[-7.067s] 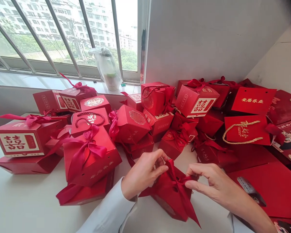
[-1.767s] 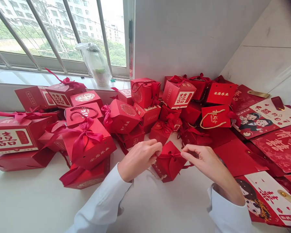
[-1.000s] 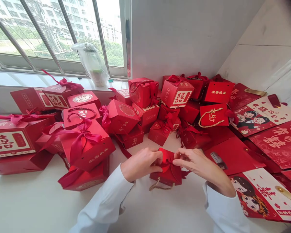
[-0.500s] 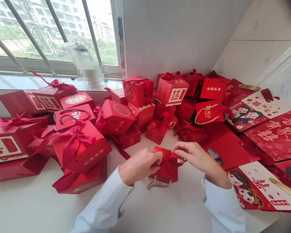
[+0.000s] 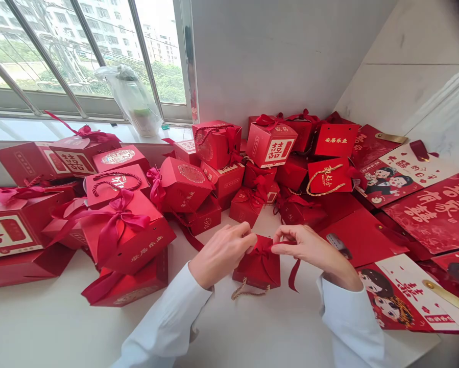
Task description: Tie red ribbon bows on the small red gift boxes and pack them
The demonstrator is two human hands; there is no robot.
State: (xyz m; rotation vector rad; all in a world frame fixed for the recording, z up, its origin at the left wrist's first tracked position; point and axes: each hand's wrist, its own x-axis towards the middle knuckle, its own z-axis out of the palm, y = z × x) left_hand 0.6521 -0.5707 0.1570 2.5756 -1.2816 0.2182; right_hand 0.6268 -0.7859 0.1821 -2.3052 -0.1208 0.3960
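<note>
Left hand [image 5: 221, 255] curled, its fingertips [image 5: 249, 242] at the top left corner of the small red gift box [image 5: 257, 270], though I can't tell whether they grip anything. My right hand [image 5: 308, 249] is closed in a pinch on the red ribbon [image 5: 265, 250] near the knot on top, and the ribbon's loose tail [image 5: 292, 276] hangs beside the box. The box sits on the white counter [image 5: 56, 319] between my hands, its wider side running left to right, with neither hand clearly nearer. Its rope handle [image 5: 250, 291] lies on my side, and a heap of red boxes [image 5: 183, 184] stands beyond.
</note>
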